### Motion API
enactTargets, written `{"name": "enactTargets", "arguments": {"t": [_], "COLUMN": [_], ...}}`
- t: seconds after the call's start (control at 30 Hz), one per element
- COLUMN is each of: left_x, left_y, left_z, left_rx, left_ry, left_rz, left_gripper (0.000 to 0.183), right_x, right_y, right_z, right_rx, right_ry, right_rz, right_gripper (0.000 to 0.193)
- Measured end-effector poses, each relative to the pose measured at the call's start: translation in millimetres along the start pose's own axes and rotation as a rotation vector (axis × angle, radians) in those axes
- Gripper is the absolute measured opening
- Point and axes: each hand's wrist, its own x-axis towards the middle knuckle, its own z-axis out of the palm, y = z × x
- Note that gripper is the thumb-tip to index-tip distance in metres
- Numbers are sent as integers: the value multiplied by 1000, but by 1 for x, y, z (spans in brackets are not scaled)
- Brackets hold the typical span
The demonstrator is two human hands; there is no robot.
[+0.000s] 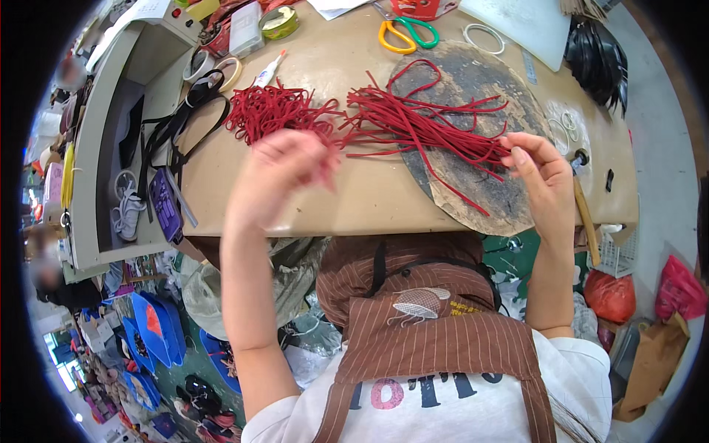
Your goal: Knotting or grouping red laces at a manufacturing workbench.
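Observation:
Dark red cords lie on the work table [332,210] in two groups. On the left is a tangled, looped pile [266,111]. The other is a loose bundle of straighter cords [436,129], which stretches across a worn round board [461,199]. At the bundle's right end, my right hand [543,166] has thumb and fingers pinched on the cord ends. My left hand [292,162] is smeared by motion just in front of the tangled pile. Something reddish shows at its fingers, but I cannot make out whether they grip it.
Scissors [406,35] with yellow and green handles lie at the back. A glue bottle [269,68] is behind the pile. Black straps [199,96] hang by a grey cabinet [111,140] on the left. A wooden-handled hammer [586,214] rests at the right edge.

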Motion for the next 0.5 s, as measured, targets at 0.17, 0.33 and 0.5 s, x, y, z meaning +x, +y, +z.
{"name": "enactTargets", "arguments": {"t": [0.17,0.33,0.5], "left_x": [16,4,11], "left_y": [0,-36,-20], "left_z": [2,74,86], "left_rx": [1154,1217,1151], "left_ry": [711,139,-58], "left_rz": [660,786,825], "left_gripper": [27,27,28], "right_x": [-11,-3,-3], "right_y": [6,38,-17], "right_z": [26,58,38], "right_rx": [-618,-746,-138], "right_ry": [-167,-200,-556], "right_rz": [32,-220,151], "right_gripper": [17,11,7]}}
